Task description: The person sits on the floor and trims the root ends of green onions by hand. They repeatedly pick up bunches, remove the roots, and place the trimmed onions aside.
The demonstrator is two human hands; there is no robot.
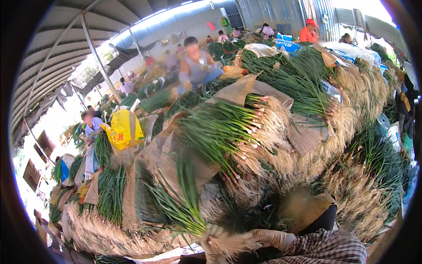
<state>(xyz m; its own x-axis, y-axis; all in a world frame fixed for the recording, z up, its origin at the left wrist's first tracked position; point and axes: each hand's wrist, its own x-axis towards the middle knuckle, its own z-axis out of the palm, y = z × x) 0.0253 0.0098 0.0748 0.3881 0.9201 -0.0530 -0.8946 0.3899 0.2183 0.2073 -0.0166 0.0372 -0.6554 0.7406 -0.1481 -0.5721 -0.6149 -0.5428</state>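
My left hand (212, 242), in a pale glove, is closed around the white stems of a bunch of green onions (188, 208) at the bottom centre; the leaves point up and left. At the pale roots (234, 244) of this bunch is my right hand (272, 238), also gloved, coming from a checked sleeve (323, 247). Its fingertips are partly hidden among the roots, so whether they grip them is unclear. Beyond the hands, a loose spread of green onions (227, 128) lies over brown sacking (165, 148), roots to the right.
Stacked onion bundles (356, 184) with long roots rise at the right. More bundles (112, 191) and a yellow bag (123, 128) stand at the left. A person in a light sleeveless top (197, 64) is across the heap; other people work farther back under the roof.
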